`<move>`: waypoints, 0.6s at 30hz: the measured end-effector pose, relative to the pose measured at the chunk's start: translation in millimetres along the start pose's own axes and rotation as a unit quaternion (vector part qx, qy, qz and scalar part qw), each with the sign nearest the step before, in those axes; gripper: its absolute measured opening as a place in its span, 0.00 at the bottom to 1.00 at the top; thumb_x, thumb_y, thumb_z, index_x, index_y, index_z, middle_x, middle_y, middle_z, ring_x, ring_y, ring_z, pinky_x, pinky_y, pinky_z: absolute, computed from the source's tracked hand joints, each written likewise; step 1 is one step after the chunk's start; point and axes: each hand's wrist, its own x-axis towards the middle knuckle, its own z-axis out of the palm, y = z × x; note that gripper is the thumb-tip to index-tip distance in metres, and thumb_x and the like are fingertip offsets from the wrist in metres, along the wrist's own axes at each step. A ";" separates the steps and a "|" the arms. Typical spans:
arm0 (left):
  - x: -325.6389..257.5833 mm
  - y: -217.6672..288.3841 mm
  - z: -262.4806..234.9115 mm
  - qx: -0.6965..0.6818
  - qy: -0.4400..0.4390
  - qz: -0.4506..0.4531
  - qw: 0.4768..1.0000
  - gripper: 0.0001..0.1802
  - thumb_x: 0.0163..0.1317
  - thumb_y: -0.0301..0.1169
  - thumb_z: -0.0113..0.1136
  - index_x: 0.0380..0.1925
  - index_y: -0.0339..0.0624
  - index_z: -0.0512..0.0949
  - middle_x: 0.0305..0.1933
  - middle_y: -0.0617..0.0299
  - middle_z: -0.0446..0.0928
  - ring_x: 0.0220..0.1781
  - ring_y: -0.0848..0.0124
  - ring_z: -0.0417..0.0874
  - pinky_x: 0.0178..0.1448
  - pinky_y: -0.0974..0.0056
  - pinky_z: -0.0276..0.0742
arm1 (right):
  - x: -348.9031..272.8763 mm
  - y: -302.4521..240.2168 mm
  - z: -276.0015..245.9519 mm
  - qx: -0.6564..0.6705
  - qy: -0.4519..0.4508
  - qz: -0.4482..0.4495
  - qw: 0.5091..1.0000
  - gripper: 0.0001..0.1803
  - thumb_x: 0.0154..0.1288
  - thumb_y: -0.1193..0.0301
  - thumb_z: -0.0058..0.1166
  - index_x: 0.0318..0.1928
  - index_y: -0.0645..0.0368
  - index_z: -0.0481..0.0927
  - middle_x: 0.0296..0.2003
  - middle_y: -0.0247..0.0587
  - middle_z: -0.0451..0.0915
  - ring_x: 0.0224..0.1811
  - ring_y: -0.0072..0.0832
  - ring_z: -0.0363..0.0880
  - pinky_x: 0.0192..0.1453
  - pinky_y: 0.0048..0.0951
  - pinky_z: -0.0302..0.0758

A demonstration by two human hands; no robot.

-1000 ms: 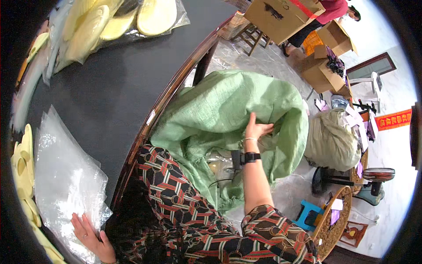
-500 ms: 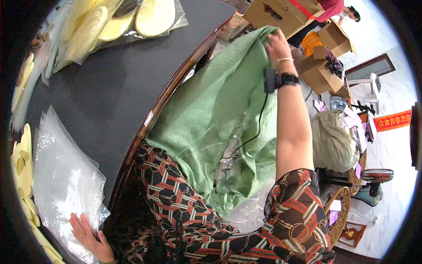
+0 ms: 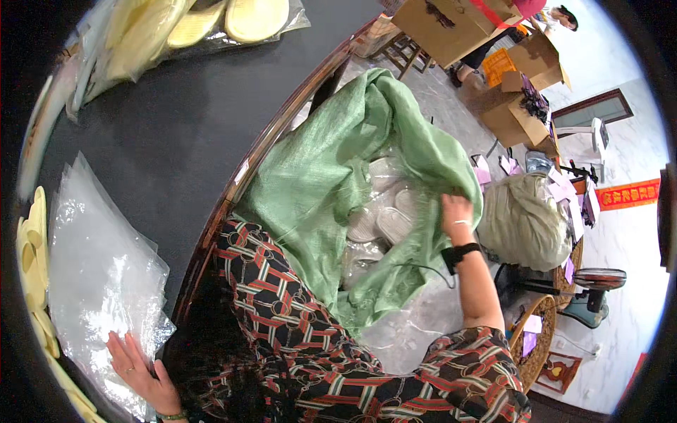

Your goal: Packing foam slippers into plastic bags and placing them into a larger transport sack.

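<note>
My left hand (image 3: 143,375) lies with its fingers stretched out on a stack of clear plastic bags (image 3: 102,261) on the dark table. Off to the right, my right hand (image 3: 457,213) is closed on the edge of a big green woven sack (image 3: 303,176). The sack's mouth gapes, and inside it show pale slippers (image 3: 395,222) in clear wrapping. My right fingertips are partly lost in the folds of fabric. A black band with a thin cable sits on my right wrist.
Yellow slippers in clear bags (image 3: 257,17) lie on the table's far side; loose yellow slippers (image 3: 34,261) line its left edge. The table's wooden rim (image 3: 236,176) runs beside the sack. Beyond are cardboard boxes (image 3: 451,32), a stuffed pale sack (image 3: 525,222), a fan (image 3: 599,278) and another person (image 3: 557,20).
My right hand has come down and nearer from the far edge of the sack. The sack's mouth has opened wide, uncovering the wrapped slippers. My left hand stays on the bags.
</note>
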 end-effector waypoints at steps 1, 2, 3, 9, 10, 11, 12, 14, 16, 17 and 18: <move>-1.5 -1.9 0.9 -0.002 0.000 0.000 1.000 0.38 0.74 0.59 0.31 0.74 0.44 0.60 0.79 0.52 0.53 0.80 0.51 0.51 0.78 0.44 0.42 | -7.1 25.7 -6.1 -0.039 0.028 0.023 0.999 0.30 0.53 0.69 0.62 0.59 0.46 0.72 0.55 0.39 0.75 0.60 0.39 0.72 0.65 0.48 0.66; -2.5 -4.5 1.1 0.011 0.004 -0.001 1.000 0.38 0.74 0.59 0.31 0.74 0.45 0.59 0.80 0.52 0.52 0.80 0.52 0.51 0.79 0.44 0.41 | -13.5 51.3 -6.6 -0.075 0.056 0.045 0.995 0.25 0.56 0.69 0.60 0.56 0.46 0.73 0.55 0.37 0.75 0.59 0.36 0.73 0.65 0.46 0.66; -2.3 -5.5 5.2 0.014 0.010 0.002 1.000 0.38 0.74 0.58 0.31 0.74 0.46 0.59 0.80 0.52 0.52 0.81 0.53 0.50 0.79 0.44 0.40 | -19.3 95.4 1.8 -0.072 0.088 0.072 0.991 0.22 0.58 0.69 0.58 0.55 0.46 0.74 0.54 0.36 0.75 0.60 0.36 0.72 0.65 0.48 0.65; 1.2 -3.2 9.1 -0.003 0.010 0.013 1.000 0.36 0.74 0.54 0.34 0.74 0.42 0.59 0.79 0.51 0.53 0.80 0.51 0.50 0.79 0.44 0.41 | -44.5 203.9 63.8 0.022 -0.174 0.358 0.917 0.23 0.65 0.73 0.49 0.62 0.51 0.73 0.68 0.41 0.69 0.71 0.37 0.65 0.70 0.51 0.62; 3.6 -7.7 25.5 -0.060 0.009 0.011 0.998 0.36 0.74 0.54 0.34 0.74 0.45 0.58 0.80 0.53 0.52 0.81 0.53 0.50 0.79 0.44 0.40 | -47.8 251.0 62.3 0.011 -0.131 0.308 0.942 0.18 0.64 0.70 0.50 0.54 0.55 0.79 0.60 0.46 0.76 0.63 0.43 0.73 0.64 0.50 0.70; 4.0 -9.7 35.0 -0.078 0.016 0.013 0.997 0.35 0.74 0.52 0.35 0.74 0.44 0.59 0.80 0.52 0.53 0.81 0.52 0.50 0.79 0.45 0.40 | -45.8 273.8 58.5 0.009 -0.095 0.244 0.965 0.15 0.63 0.67 0.51 0.47 0.58 0.84 0.51 0.51 0.82 0.54 0.49 0.81 0.57 0.48 0.77; -0.4 -6.2 5.4 -0.017 0.016 0.007 1.000 0.35 0.74 0.52 0.35 0.74 0.44 0.59 0.80 0.52 0.53 0.81 0.52 0.50 0.79 0.45 0.40 | -13.4 168.8 76.7 0.047 -0.097 0.135 0.985 0.17 0.62 0.64 0.51 0.46 0.57 0.84 0.48 0.51 0.83 0.51 0.49 0.82 0.52 0.48 0.78; -2.5 -3.9 -10.6 0.013 0.025 0.015 0.999 0.35 0.74 0.51 0.35 0.74 0.43 0.59 0.80 0.52 0.53 0.81 0.52 0.50 0.79 0.46 0.40 | -8.0 66.3 7.8 0.127 -0.190 0.002 0.973 0.17 0.59 0.62 0.57 0.42 0.61 0.84 0.37 0.50 0.86 0.37 0.43 0.86 0.40 0.40 0.81; -0.2 -2.4 -6.3 0.004 0.029 0.021 0.999 0.35 0.74 0.51 0.35 0.74 0.42 0.60 0.79 0.51 0.53 0.80 0.52 0.51 0.79 0.46 0.41 | 20.6 29.8 18.6 0.369 -0.360 0.047 0.856 0.14 0.60 0.62 0.59 0.35 0.62 0.86 0.33 0.43 0.87 0.27 0.31 0.84 0.32 0.36 0.79; -3.6 -5.3 -11.6 0.020 0.031 0.012 0.999 0.35 0.74 0.50 0.35 0.73 0.41 0.60 0.79 0.50 0.53 0.80 0.52 0.51 0.79 0.47 0.41 | 31.6 -0.9 12.2 0.538 -0.395 0.064 0.742 0.13 0.61 0.64 0.58 0.35 0.61 0.87 0.33 0.41 0.88 0.27 0.28 0.83 0.31 0.35 0.78; 3.1 -2.5 -2.1 -0.005 0.036 0.018 0.999 0.35 0.74 0.50 0.35 0.73 0.41 0.60 0.79 0.50 0.53 0.80 0.52 0.51 0.79 0.47 0.41 | 53.1 51.8 62.4 0.534 -0.380 0.082 0.751 0.13 0.61 0.64 0.58 0.35 0.61 0.87 0.33 0.41 0.88 0.27 0.28 0.83 0.31 0.35 0.78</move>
